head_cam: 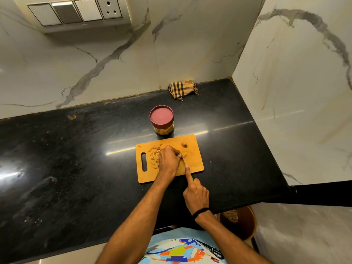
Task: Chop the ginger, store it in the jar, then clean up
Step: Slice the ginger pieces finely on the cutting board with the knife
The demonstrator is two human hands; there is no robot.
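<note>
Chopped ginger (pixel 154 157): pale tan slivers heaped on the board's (pixel 194 162) left half.
Jar (pixel 162 120): maroon lid on, behind the board on the desk (pixel 76 149).
Left hand (pixel 168 159): fingers curled, pinning a ginger piece (pixel 184 154).
Right hand (pixel 196 195): fingers gripping the knife (pixel 192 178), forefinger straight.

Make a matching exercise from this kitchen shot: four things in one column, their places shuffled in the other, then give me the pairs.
Things:
1. jar
2. checked cloth
3. sliced ginger
4. wall socket

Places:
A. left part of the cutting board, by its handle slot
B. high above the counter
C. on the counter, just behind the board
D. on the counter, against the back wall

Pairs: 1-C, 2-D, 3-A, 4-B
</note>
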